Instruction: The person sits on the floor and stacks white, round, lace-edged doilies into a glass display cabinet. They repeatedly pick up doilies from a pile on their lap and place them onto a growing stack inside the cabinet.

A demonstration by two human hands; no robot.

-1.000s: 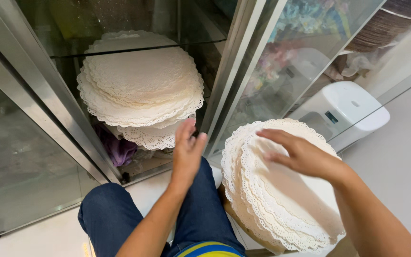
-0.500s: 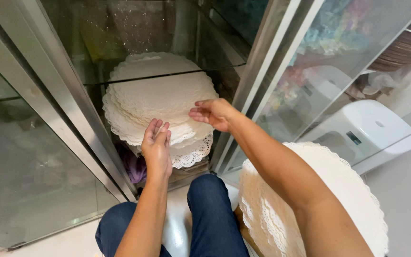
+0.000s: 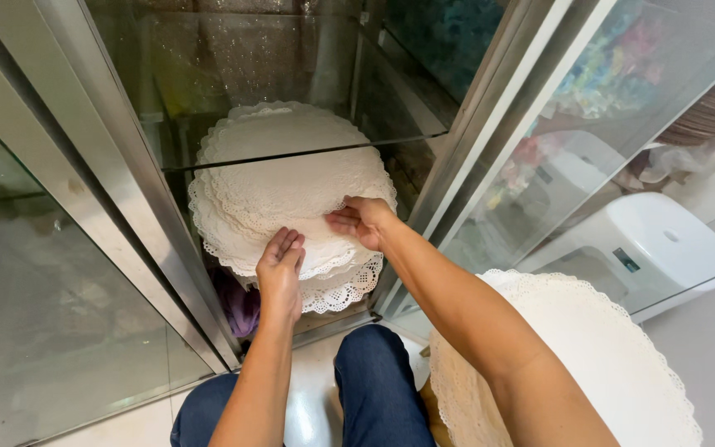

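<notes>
right hand (image 3: 363, 220): fingers curled, pinching the near edge of the stack of white paper doilies (image 3: 291, 194) between thumb and fingertips, closed on the top few sheets. left hand (image 3: 280, 269): open and flat, fingers together and pointing away from the body, palm tilted up and slipped under the stack's front rim; it supports rather than clamps.

the stack lies flat on the lower level of a glass display cabinet (image 3: 134, 165), under a glass shelf edge (image 3: 308, 153) that crosses the view above its middle. round, scalloped lace rims, sheets slightly fanned, so several edges show at the front. being circular it has no long axis; faces up, near rim toward the person. a smaller doily with open lacework (image 3: 343, 290) sticks out beneath the stack, just right of the left wrist.

purple cloth (image 3: 240, 305) lies on the cabinet floor below. knees in blue jeans (image 3: 374, 389) rest at the cabinet's foot. second pile of doilies (image 3: 589, 356) by the right forearm, well apart from the first. white plastic stool (image 3: 655, 244) beyond the glass, right.
</notes>
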